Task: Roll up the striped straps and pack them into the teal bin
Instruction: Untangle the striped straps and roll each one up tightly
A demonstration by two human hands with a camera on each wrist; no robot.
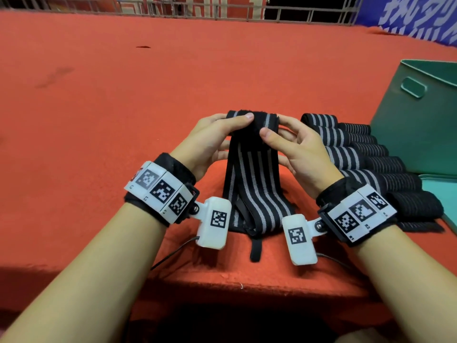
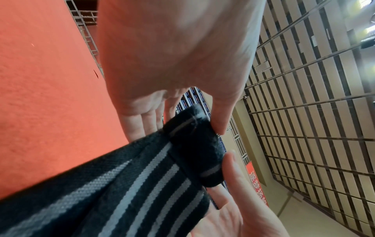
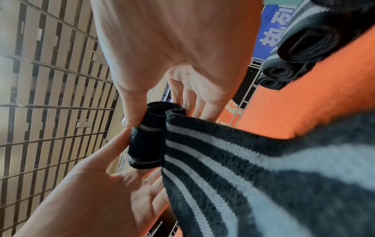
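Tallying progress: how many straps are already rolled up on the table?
6 rolled straps lie side by side between the right hand and the teal bin. More may be hidden inside it.

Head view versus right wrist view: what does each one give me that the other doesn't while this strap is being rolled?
Only the head view shows the teal bin, the strap's loose tail trailing toward the person, and the whole row of finished rolls.

Only the right wrist view shows the spiral end of the roll being formed and end-on coils of three finished rolls.

Both show the left hand and right hand pinching the striped strap over the red cloth.
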